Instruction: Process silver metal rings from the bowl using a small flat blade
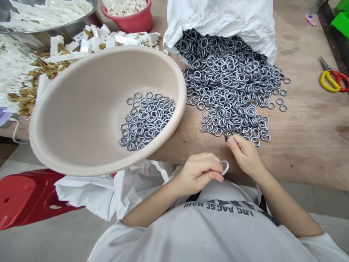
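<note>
- Grey metal ring (pixel 224 167) gripped in the left hand (pixel 199 174), its curve showing past the fingers
- Small dark tip (pixel 225 138) pinched in the right hand (pixel 245 154), just beside the heap
- Loose heap of matching rings (pixel 226 83), overlapping

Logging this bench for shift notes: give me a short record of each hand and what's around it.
left hand: left hand holding a metal ring
right hand: right hand pinching a small dark item, unclear what
nearest: heap of grey metal rings spilling from a white plastic sack
beside: beige basin with more rings inside
bench: plywood workbench, with yellow-and-red-handled scissors
</note>
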{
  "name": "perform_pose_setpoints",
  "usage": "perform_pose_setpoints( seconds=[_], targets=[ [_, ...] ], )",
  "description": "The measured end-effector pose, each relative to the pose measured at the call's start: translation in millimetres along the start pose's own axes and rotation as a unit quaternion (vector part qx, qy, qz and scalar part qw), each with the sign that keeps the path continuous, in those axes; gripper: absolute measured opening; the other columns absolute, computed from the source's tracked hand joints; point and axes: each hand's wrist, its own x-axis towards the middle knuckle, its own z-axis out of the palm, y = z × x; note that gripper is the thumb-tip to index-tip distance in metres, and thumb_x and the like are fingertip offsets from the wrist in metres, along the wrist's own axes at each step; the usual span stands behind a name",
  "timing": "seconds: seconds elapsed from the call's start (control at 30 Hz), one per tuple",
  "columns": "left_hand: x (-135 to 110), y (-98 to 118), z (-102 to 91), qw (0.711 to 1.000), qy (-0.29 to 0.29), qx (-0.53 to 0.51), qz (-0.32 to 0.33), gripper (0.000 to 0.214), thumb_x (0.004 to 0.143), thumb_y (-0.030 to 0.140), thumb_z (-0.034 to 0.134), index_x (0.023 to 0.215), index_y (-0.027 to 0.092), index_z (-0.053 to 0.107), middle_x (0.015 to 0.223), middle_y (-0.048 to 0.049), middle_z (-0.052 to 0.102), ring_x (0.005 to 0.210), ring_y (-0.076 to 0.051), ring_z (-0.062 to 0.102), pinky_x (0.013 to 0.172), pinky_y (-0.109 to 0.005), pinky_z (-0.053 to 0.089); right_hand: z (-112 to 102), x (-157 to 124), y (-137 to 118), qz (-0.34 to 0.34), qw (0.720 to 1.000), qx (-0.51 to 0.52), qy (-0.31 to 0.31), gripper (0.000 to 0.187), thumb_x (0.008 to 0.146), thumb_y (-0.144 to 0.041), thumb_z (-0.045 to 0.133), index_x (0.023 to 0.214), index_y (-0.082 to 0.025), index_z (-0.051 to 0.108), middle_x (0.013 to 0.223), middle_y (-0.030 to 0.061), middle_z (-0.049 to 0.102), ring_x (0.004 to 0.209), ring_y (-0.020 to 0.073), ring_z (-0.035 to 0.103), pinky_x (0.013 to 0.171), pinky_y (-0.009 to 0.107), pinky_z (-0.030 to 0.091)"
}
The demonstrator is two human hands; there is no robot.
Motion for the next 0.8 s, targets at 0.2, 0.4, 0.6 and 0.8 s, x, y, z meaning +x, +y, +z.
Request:
perform_pose_setpoints(
  seconds=[0.2, 0.4, 0.6, 0.8],
  targets=[
    [-6, -4, -7.8, 0.975, 0.182, -0.062, -0.109, 0.022, 0.094, 0.037, 0.065, 0.086, 0.017, 0.062, 0.078, -0.0027, 0.066, 0.071, -0.013, 0.059, 0.068, -0.025, 0.048, 7, 31, -14, -0.007, 0.973, -0.228, -0.023, 0.027, 0.100, -0.046, 0.052, 0.111, -0.023, 0.062, 0.095, 0.0050, 0.071, 0.076, 0.0211, 0.063, 0.062, 0.030, 0.033],
    [-4, -13, -14.7, 0.965, 0.229, 0.080, -0.097, 0.032, 0.098, 0.040, 0.057, 0.077, 0.017, 0.064, 0.075, -0.0023, 0.061, 0.073, -0.014, 0.057, 0.072, -0.027, 0.046, 23, 72, -34, -0.029, 0.909, -0.406, -0.088, 0.034, 0.103, -0.031, 0.044, 0.133, -0.026, 0.059, 0.110, 0.0113, 0.071, 0.086, 0.0255, 0.069, 0.062, 0.031, 0.038],
    [22, -26, -32.6, 0.890, 0.154, 0.403, -0.146, 0.032, 0.095, 0.044, 0.061, 0.113, 0.018, 0.067, 0.101, -0.0076, 0.064, 0.089, -0.021, 0.061, 0.080, -0.032, 0.047, 16, 66, -23, -0.041, 0.927, -0.365, -0.078, 0.024, 0.100, -0.031, 0.051, 0.117, -0.024, 0.066, 0.108, 0.0099, 0.070, 0.091, 0.0264, 0.067, 0.066, 0.032, 0.040],
    [42, -36, -40.4, 0.840, 0.083, 0.511, -0.164, 0.014, 0.095, 0.027, 0.059, 0.102, 0.018, 0.065, 0.102, -0.0103, 0.063, 0.096, -0.027, 0.060, 0.081, -0.036, 0.046, -2, 45, -11, -0.055, 0.978, -0.201, -0.027, 0.028, 0.099, -0.026, 0.050, 0.120, -0.021, 0.067, 0.104, 0.0096, 0.068, 0.093, 0.0253, 0.063, 0.077, 0.034, 0.043]
  ],
)
